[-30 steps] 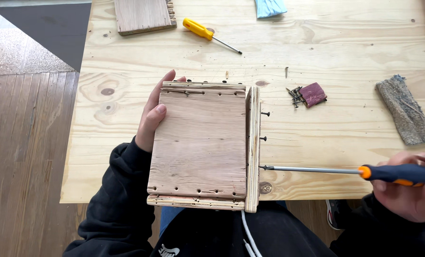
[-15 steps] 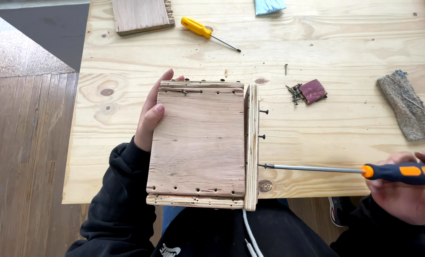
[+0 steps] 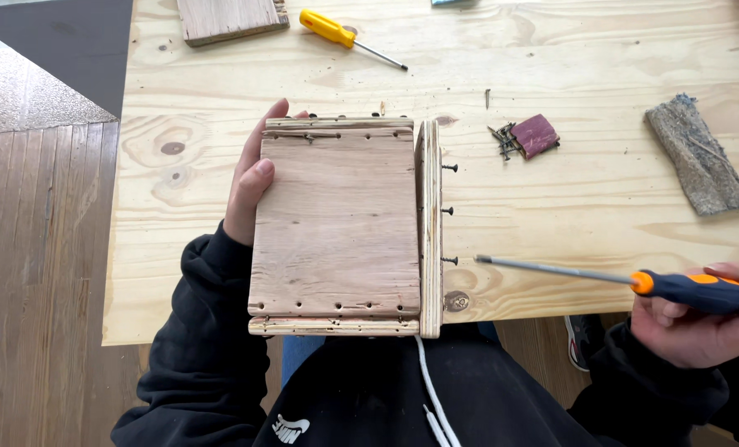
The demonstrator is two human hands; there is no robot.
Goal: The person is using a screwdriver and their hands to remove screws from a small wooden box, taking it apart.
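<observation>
Your left hand (image 3: 249, 186) grips the side of the wooden box (image 3: 340, 228) on the surface (image 3: 551, 190). Your right hand (image 3: 700, 319) clenches the screwdriver (image 3: 618, 279). Three screws (image 3: 450, 211) stick out, not yet driven in. The tip has backed away from the lowest screw since before.

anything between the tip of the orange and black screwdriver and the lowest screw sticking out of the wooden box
Nothing: in the head view only bare tabletop shows between the screwdriver tip and the lowest screw on the wooden box.
</observation>
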